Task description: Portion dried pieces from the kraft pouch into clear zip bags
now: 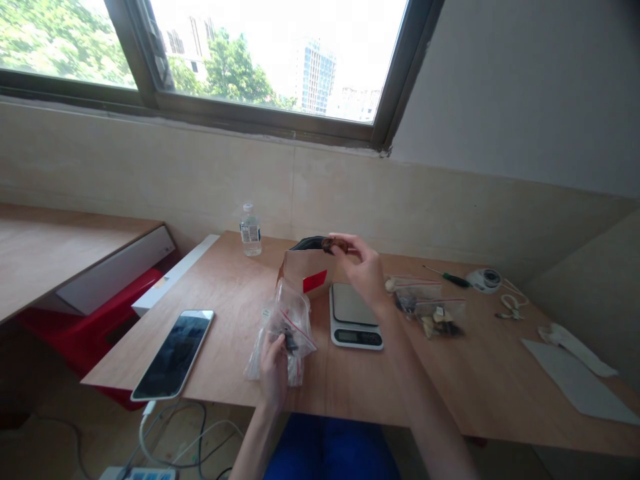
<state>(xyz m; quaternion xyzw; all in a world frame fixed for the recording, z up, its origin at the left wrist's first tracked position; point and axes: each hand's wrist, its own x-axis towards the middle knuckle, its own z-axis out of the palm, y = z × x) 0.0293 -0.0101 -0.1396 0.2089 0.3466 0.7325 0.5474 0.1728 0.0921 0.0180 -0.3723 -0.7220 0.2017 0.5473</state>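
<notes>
My left hand [274, 373] is closed on a clear zip bag [295, 313] with a red seal line and some dark pieces in it. Other clear bags [254, 360] lie under and beside that hand. Raised over the back of the table, my right hand [363, 267] pinches a small dark brown object [334, 245] whose kind I cannot make out. Just below it stands an open cardboard box [297, 267] with a red label. A white kitchen scale [354, 313] sits under my right forearm; its display cannot be read.
A phone [175, 353] and a water bottle [251, 233] are on the left. Filled zip bags [440, 317], a screwdriver [455, 280], a white dome camera [484, 281] and a pale sheet [575, 380] lie on the right. Cables [200, 427] hang below the table's front edge.
</notes>
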